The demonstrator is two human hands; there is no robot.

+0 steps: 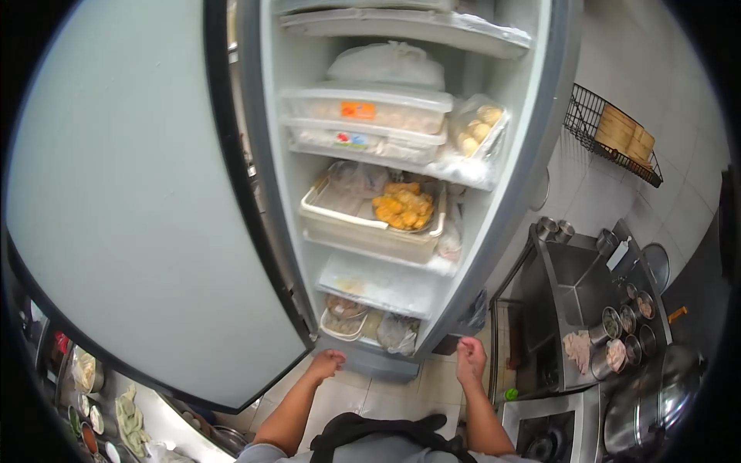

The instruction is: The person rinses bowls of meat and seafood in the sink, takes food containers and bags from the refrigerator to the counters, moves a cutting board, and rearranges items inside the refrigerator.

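Note:
An open upright freezer (559, 92) stands before me, its shelves frosted and stocked. My left hand (328, 364) is low in front of it, near the bottom edge of the open door (147, 193). Its fingers are curled in, with nothing visible in them. On the other side, my right hand (472, 359) is raised beside the freezer's lower right corner, fingers folded and no object showing. Neither hand touches anything that I can see. Closest to them, on the bottom level, are a white basket (343, 333) of bagged food and a clear plastic bag (397, 333).
Higher up are a tub (370, 241) with yellow food (403, 207), stacked lidded boxes (401, 104) and a bag of round pale pieces (478, 127). A steel sink counter (571, 309) and stove (548, 436) stand right. A counter with a green cloth (131, 417) is lower left.

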